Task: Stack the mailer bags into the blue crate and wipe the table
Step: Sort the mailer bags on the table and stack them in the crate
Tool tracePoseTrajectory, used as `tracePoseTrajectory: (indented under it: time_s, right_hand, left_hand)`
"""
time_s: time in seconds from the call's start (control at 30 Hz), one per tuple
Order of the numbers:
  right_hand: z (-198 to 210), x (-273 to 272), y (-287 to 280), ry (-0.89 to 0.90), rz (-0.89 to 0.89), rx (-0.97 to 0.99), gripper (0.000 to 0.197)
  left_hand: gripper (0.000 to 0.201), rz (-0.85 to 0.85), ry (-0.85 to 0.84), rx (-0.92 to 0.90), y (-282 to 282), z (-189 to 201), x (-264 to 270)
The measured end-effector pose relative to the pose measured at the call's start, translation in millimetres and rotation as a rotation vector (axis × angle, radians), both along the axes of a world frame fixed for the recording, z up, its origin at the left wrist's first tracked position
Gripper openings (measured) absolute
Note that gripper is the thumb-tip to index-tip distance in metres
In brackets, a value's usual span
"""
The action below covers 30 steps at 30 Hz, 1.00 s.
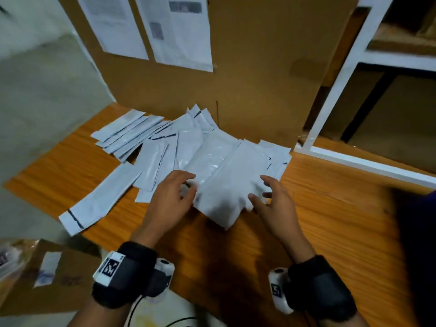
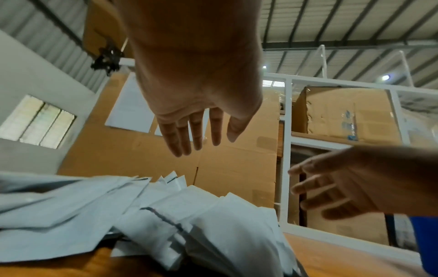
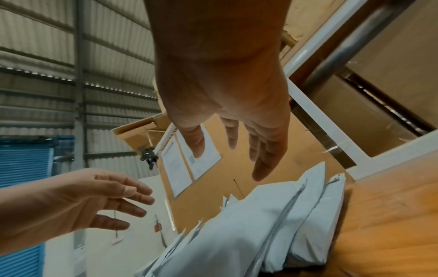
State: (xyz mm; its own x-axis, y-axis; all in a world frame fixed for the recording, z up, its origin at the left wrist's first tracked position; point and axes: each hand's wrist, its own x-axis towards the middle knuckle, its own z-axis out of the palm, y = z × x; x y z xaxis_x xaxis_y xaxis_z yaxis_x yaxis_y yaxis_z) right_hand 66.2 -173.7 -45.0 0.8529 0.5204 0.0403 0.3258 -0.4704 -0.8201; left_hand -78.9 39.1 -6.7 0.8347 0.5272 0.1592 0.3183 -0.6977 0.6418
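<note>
Several white mailer bags lie in a loose fanned pile on the orange wooden table. The largest, a puffy bag, lies at the front. My left hand is at its left edge and my right hand at its right edge. In the left wrist view my left hand hangs above the bags with straight fingers, holding nothing. The right wrist view shows my right hand spread the same way over the bags. No blue crate shows in the head view.
A tall cardboard box with printed sheets stands right behind the pile. A white shelf frame rises at the back right. One long bag overhangs the table's left edge. An open carton sits on the floor at lower left.
</note>
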Motion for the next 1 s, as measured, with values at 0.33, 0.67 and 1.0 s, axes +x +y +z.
tracePoseTrajectory:
  time_s: [0.33, 0.67, 1.0]
  right_hand:
    - [-30, 26, 75, 0.323, -0.383, -0.211, 0.075]
    - [-37, 16, 88, 0.350, -0.623, -0.088, 0.056]
    - [-19, -10, 46, 0.349, -0.809, 0.218, 0.024]
  left_hand:
    - [0.011, 0.012, 0.076, -0.728, 60, -34, 118]
    - [0.015, -0.174, 0.245, -0.708, 72, -65, 147]
    - [0.040, -0.264, 0.079, -0.320, 64, -64, 139]
